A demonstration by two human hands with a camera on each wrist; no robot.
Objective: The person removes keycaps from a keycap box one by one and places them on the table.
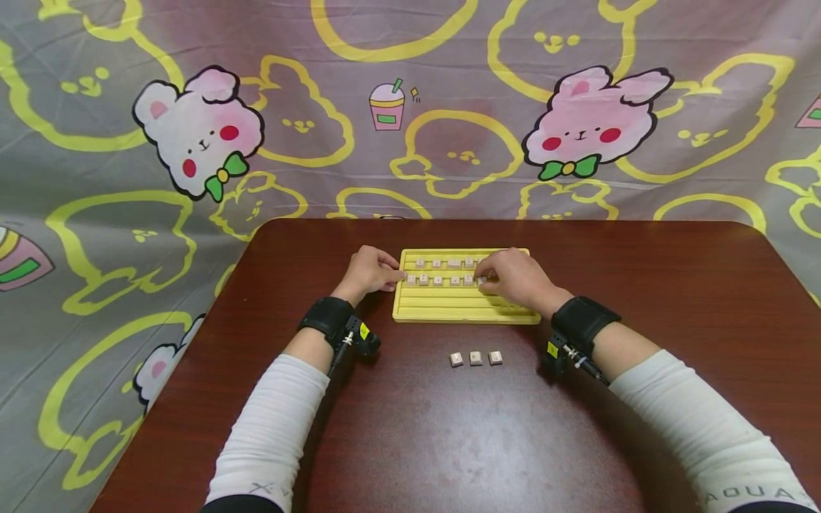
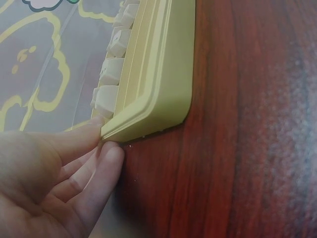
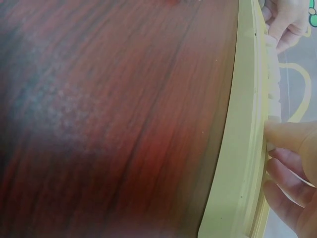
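A yellow ridged tray (image 1: 467, 313) lies on the table, with small white keycaps standing in its two far rows. My left hand (image 1: 372, 273) holds the tray's left edge, thumb on the rim and fingers against the side, beside the end keycap (image 2: 106, 101) of the row. Over the right part of the tray, my right hand (image 1: 516, 276) pinches a keycap (image 1: 482, 281) at the right end of the second row. Its thumb (image 3: 285, 134) and fingers mostly hide that keycap in the right wrist view. The hand also covers the right end of the far row.
Three loose keycaps (image 1: 475, 358) lie in a short line on the brown table (image 1: 398, 427), in front of the tray. A patterned cloth (image 1: 449, 192) hangs behind the table's far edge. Each wrist wears a black strap with a camera.
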